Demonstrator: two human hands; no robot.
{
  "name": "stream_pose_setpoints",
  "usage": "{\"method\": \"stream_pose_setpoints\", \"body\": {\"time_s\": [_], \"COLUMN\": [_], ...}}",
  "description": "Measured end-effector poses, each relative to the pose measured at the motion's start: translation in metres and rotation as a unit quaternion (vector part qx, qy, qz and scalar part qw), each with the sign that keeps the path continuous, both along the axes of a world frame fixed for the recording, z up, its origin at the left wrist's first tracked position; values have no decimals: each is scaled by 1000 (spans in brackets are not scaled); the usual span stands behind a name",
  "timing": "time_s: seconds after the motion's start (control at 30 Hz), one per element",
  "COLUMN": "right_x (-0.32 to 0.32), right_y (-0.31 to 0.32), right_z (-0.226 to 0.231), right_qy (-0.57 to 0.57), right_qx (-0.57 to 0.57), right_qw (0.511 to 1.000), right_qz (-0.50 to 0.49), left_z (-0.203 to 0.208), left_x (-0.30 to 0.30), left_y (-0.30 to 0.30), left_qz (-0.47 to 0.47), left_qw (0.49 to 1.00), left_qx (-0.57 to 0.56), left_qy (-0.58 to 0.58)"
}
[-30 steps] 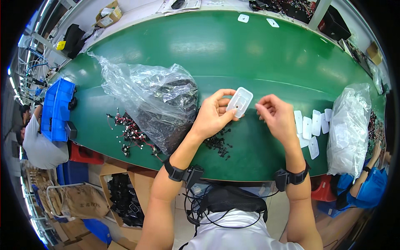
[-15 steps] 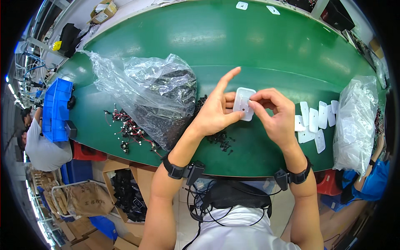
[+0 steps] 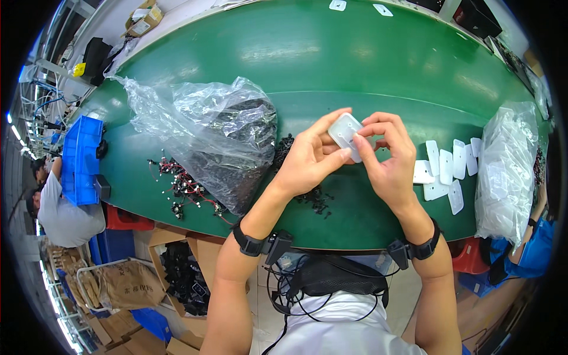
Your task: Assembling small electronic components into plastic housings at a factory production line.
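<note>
A translucent white plastic cover plate [image 3: 344, 131] with rounded corners and small holes is held up above the table. My left hand [image 3: 312, 152] grips it by its left side and lower end, thumb across the front. My right hand [image 3: 387, 157] pinches at the plate's right side; whether a small part sits between its fingertips cannot be made out. Beneath and behind my left hand lie small black parts [image 3: 316, 200] in a loose pile. To the right of my right hand, several similar white plates [image 3: 446, 168] lie spread and overlapping.
A clear bag [image 3: 245, 136] of black parts lies left of my hands, beside red-and-black wired connectors [image 3: 189, 186]. A blue bin [image 3: 81, 160] stands at the far left, near a seated person [image 3: 68, 216]. A stuffed plastic bag [image 3: 507, 171] sits at the right. The table [image 3: 378, 65] is green.
The plate has tilted and its top has turned left. My left index finger, stretched upward before, now bends onto the plate's top edge. My right fingers stay at its right side.
</note>
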State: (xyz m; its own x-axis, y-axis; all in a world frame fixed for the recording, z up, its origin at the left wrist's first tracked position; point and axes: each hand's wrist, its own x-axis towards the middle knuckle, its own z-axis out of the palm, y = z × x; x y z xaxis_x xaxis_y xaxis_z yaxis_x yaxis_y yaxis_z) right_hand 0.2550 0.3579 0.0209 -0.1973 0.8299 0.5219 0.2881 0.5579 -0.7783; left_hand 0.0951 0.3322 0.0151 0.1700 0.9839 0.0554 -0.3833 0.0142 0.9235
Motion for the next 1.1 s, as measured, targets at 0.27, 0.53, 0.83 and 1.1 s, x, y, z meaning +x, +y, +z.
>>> {"method": "stream_pose_setpoints", "body": {"time_s": [0.27, 0.53, 0.83, 1.1], "right_x": [-2, -3, -1, 0], "right_y": [-4, -2, 0, 0], "right_z": [-7, -5, -4, -4], "right_qy": [-14, -30, 0, -23], "right_qx": [34, 61, 42, 48], "right_qw": [999, 997, 999, 998], "right_qz": [5, -29, -24, -31], "left_z": [-12, -7, -6, -9], "left_x": [-9, -9, -7, -3], "left_y": [2, 1, 1, 0], "left_qz": [-24, -33, -65, -53], "left_qw": [1000, 997, 994, 996], "left_qx": [-18, -52, -39, -8], "left_qy": [7, -45, -84, -69]}}
